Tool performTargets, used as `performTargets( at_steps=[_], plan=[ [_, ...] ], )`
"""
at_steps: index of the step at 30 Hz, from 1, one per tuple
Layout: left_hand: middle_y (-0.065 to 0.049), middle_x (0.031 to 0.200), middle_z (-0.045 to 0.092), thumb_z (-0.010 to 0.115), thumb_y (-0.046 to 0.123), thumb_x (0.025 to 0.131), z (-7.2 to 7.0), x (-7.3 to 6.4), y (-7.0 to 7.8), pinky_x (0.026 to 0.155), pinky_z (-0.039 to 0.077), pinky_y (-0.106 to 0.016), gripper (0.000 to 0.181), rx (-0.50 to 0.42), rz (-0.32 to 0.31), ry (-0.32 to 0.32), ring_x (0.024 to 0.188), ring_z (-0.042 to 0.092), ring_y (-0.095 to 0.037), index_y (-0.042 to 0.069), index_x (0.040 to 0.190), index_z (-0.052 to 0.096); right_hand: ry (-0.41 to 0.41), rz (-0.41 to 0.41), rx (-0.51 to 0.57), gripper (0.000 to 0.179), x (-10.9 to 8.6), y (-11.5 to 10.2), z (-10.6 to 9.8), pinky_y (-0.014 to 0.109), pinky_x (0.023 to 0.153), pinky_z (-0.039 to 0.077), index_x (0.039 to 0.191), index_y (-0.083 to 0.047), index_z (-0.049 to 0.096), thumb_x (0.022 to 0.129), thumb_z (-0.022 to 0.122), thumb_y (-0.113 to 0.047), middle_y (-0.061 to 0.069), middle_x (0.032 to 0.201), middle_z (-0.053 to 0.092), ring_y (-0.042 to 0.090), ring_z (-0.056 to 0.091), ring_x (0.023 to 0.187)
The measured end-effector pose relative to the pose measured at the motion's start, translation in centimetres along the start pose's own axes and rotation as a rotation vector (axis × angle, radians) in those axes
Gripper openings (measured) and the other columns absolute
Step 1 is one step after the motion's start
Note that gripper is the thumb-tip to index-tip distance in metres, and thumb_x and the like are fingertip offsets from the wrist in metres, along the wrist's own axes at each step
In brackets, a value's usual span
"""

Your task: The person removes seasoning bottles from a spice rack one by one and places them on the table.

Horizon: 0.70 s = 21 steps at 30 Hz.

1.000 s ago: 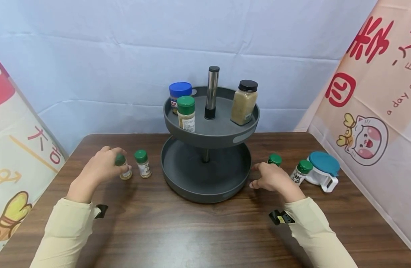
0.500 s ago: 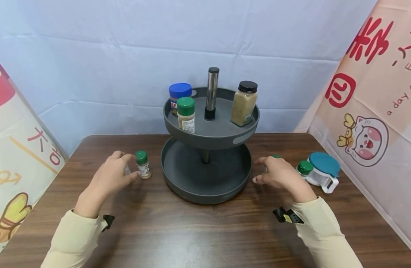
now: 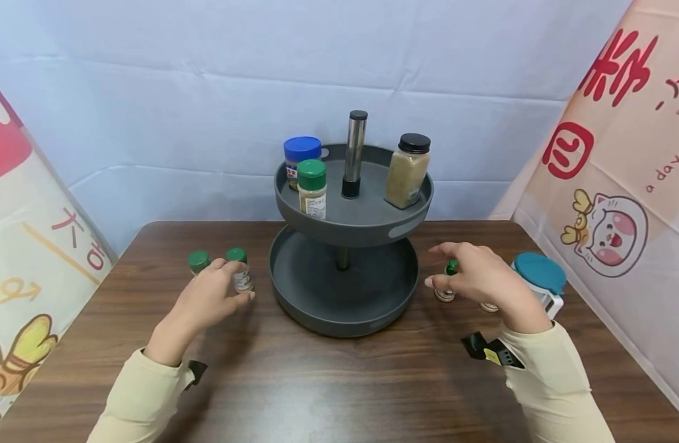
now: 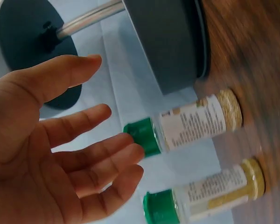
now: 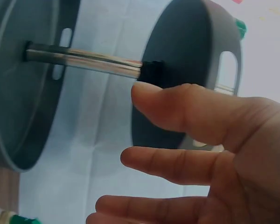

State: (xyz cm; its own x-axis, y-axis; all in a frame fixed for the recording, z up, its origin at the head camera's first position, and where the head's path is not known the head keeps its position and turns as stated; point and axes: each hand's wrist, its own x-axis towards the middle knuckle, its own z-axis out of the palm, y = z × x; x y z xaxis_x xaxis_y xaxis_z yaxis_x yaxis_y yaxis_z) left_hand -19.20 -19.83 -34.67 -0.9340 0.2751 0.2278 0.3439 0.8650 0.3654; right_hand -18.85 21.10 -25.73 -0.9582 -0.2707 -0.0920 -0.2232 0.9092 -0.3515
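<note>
In the head view my left hand (image 3: 208,298) hovers with spread fingers in front of two green-capped spice bottles. The nearer to the stand is one spice bottle (image 3: 242,280); the other spice bottle (image 3: 198,261) is partly behind the hand. The left wrist view has loosely bent fingertips overlapping the green cap (image 4: 143,136), with nothing between thumb and fingers. My right hand (image 3: 480,280), thumb and fingers apart, is above a small green-capped bottle (image 3: 444,293) and partly hides it. The right wrist view shows that hand (image 5: 214,140) holding nothing.
A dark grey two-tier turntable (image 3: 343,329) stands between the hands. Its upper tier bears a blue-lidded jar (image 3: 302,149), a green-capped jar (image 3: 312,184) and a black-lidded jar (image 3: 408,175). A teal-lidded container (image 3: 540,272) and another small bottle (image 3: 489,306) are at right.
My left hand has moved right, away from the leftmost spice bottle, whose cap shows again. My right hand has also shifted right and opened wider. The bottles stay on the table.
</note>
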Motion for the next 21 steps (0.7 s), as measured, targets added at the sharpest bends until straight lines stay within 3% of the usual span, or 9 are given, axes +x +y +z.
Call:
performTargets(
  at_steps=[4,7,9,16,19,21],
  plan=[
    [-0.021,0.111,0.058,0.072,0.025,0.08,0.6,0.1,0.2,0.074,0.047,-0.047,0.053,-0.077,-0.028,0.001,0.096,0.058,-0.033,-0.003,0.121,0.055,0.028,-0.026,0.005,0.064,-0.4,-0.7,-0.8,0.045,0.069,0.046,0.129,0.001,0.05,0.081,0.071,-0.036,0.013,0.095,0.062,0.028,0.056,0.082],
    [-0.019,0.11,0.06,0.071,0.025,0.081,1.0,0.3,0.4,0.075,0.047,-0.047,0.053,-0.14,-0.067,-0.006,0.096,0.059,-0.033,-0.003,0.123,0.053,0.047,-0.055,0.007,0.064,-0.6,-1.3,-1.3,0.053,0.08,0.044,0.13,0.0,0.05,0.082,0.069,-0.038,0.022,0.119,0.056,0.037,0.053,0.103],
    [-0.018,0.106,0.061,0.071,0.024,0.081,1.3,0.4,0.6,0.075,0.047,-0.046,0.054,-0.171,-0.09,-0.013,0.094,0.06,-0.031,-0.003,0.123,0.052,0.054,-0.074,0.005,0.064,-0.6,-1.8,-1.6,0.056,0.084,0.041,0.13,0.0,0.049,0.083,0.068,-0.039,0.023,0.124,0.053,0.04,0.05,0.11],
    [-0.014,0.104,0.061,0.069,0.027,0.083,1.9,1.2,1.4,0.074,0.048,-0.045,0.055,-0.243,-0.166,-0.049,0.095,0.06,-0.03,0.0,0.126,0.049,0.102,-0.108,-0.009,0.062,-0.9,-3.3,-2.7,0.052,0.083,0.044,0.129,-0.001,0.051,0.082,0.069,-0.038,0.019,0.122,0.056,0.033,0.057,0.103],
    [-0.017,0.108,0.061,0.069,0.028,0.083,1.9,1.5,1.6,0.075,0.048,-0.046,0.055,-0.254,-0.196,-0.049,0.098,0.058,-0.031,0.001,0.127,0.049,0.123,-0.105,-0.012,0.059,-0.9,-3.9,-3.0,0.045,0.074,0.045,0.128,-0.003,0.052,0.083,0.069,-0.038,0.015,0.1,0.062,0.029,0.059,0.086],
    [-0.018,0.107,0.061,0.069,0.029,0.083,2.0,1.7,1.7,0.076,0.047,-0.046,0.055,-0.252,-0.205,-0.047,0.098,0.058,-0.032,0.001,0.127,0.049,0.143,-0.114,-0.008,0.058,-0.9,-4.3,-3.1,0.045,0.072,0.044,0.127,-0.003,0.053,0.083,0.068,-0.038,0.014,0.097,0.061,0.028,0.058,0.085]
  ],
)
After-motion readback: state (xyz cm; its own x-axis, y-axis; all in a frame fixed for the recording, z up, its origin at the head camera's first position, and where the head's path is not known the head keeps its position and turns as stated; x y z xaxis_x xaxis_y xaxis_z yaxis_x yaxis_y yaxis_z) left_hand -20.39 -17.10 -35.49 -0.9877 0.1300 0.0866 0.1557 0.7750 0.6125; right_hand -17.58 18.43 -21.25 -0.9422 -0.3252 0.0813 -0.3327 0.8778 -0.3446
